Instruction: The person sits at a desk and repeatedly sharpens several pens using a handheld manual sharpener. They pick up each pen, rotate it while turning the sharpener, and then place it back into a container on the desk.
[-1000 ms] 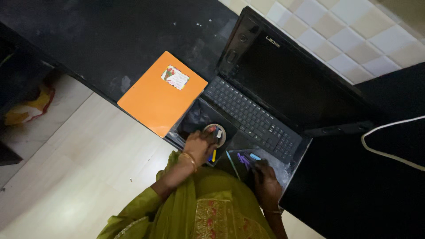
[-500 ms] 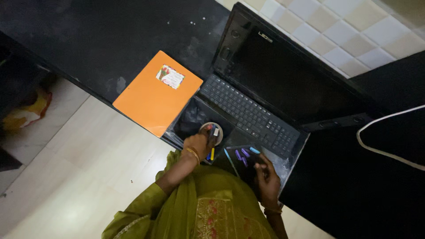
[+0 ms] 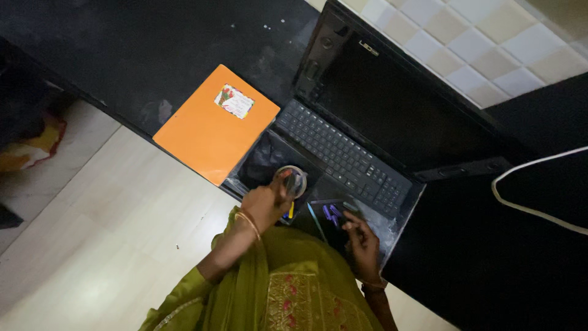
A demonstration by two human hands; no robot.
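Round clear container [image 3: 291, 181] sitting on the laptop's [image 3: 343, 153] palm rest, with the left hand [image 3: 264, 202] closing on its near side.

Left fingers are curling around it; it looks light, rigid and possibly slick, best gripped by the rim. Right hand [image 3: 361, 239] fingers are pinching narrowly at small purple and blue pieces [image 3: 334, 213] nearby. An orange notebook [image 3: 215, 124] is lying on the dark worktop [image 3: 153, 55].

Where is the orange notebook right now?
In the head view, the orange notebook lies flat on the black counter, just left of the open laptop, up and left of the left hand.
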